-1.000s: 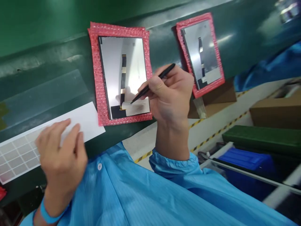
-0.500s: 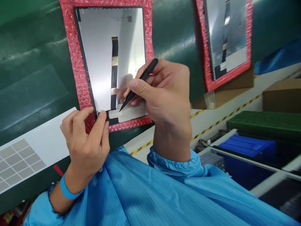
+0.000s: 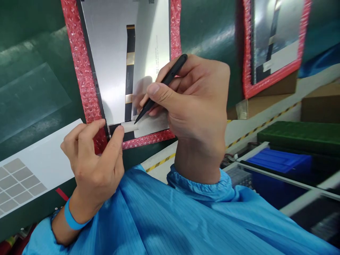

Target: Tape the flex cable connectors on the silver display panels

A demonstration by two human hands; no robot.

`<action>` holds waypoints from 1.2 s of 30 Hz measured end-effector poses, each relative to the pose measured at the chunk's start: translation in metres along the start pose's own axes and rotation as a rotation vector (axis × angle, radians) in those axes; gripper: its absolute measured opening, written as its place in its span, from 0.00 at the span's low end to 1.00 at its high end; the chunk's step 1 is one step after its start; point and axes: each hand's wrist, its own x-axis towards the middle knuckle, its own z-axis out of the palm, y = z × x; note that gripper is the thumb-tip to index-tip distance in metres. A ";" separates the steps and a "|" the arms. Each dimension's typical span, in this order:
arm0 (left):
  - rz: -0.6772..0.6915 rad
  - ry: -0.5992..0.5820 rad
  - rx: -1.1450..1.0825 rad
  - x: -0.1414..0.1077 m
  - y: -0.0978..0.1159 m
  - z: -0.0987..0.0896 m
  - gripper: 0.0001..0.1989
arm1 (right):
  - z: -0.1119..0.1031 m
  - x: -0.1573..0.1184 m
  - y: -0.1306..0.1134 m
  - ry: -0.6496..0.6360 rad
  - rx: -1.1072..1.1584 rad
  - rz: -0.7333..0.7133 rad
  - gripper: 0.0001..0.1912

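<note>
A display panel [image 3: 106,53] with a silvery back lies on red bubble wrap [image 3: 77,67]. Down its middle runs a dark flex cable [image 3: 129,76] with gold bands. A short whitish tape strip [image 3: 129,126] crosses the black lower edge. My right hand [image 3: 196,95] grips black tweezers [image 3: 166,79] like a pen; their tip meets the strip's right part. At the panel's lower left corner rests my left hand [image 3: 95,159], fingers apart, thumb tip against the strip's left end. What lies under my right fingers is partly hidden.
A second panel [image 3: 285,32] in red wrap stands at the upper right by a cardboard box [image 3: 271,106]. A white sheet with grey squares [image 3: 61,152] and a clear film [image 3: 34,95] lie left on the green table. A blue bin [image 3: 278,159] sits lower right.
The view has shifted, so the panel appears larger and higher. My left thumb has slid right to the strip's end. The tweezers' tip stays near the same spot on the strip.
</note>
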 end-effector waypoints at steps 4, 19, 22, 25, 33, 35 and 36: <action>-0.010 0.005 0.005 0.000 0.002 0.002 0.17 | -0.001 -0.001 0.002 -0.014 0.006 0.010 0.18; -0.048 0.003 0.012 -0.001 0.005 0.003 0.15 | -0.001 -0.004 0.000 -0.019 -0.039 0.028 0.14; -0.066 -0.045 0.024 0.000 0.006 0.002 0.13 | -0.002 -0.005 -0.005 -0.037 -0.091 0.065 0.15; -0.063 -0.049 0.027 0.000 0.006 0.001 0.12 | -0.003 -0.004 -0.009 -0.047 -0.112 0.058 0.17; -0.093 -0.084 -0.007 0.001 0.008 -0.002 0.12 | -0.001 -0.004 -0.007 -0.024 -0.135 0.063 0.21; -0.080 -0.084 -0.013 0.002 0.007 -0.002 0.12 | -0.001 -0.004 -0.006 -0.024 -0.129 0.076 0.21; -0.061 -0.073 -0.010 0.003 0.007 -0.002 0.12 | -0.001 -0.005 -0.006 -0.021 -0.120 0.079 0.21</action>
